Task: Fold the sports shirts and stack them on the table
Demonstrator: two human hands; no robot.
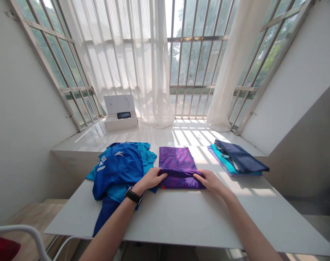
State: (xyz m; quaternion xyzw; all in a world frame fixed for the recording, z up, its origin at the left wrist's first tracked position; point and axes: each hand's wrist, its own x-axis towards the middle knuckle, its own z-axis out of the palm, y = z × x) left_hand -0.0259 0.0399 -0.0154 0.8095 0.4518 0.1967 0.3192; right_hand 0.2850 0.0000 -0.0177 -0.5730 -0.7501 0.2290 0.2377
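A purple patterned garment [178, 157], folded into a rectangle, lies flat on the white table [181, 217]. My left hand [153, 177], with a black watch on its wrist, pinches the left end of a raised fold across the garment. At the right end of the same fold, my right hand [208, 179] grips the cloth between thumb and fingers. Close by on the left is a loose heap of blue clothes [123, 166], part of it hanging over the table's front edge. To the right sits a stack of folded clothes [238, 157], navy on top with turquoise and lilac below.
Behind the table, an open white box [121, 124] holding a dark device [123, 115] stands on the glossy window ledge [159, 136]. Sheer curtains [121, 54] hang before barred windows. A white curved rail [23, 229] and red cloth [3, 248] show at lower left.
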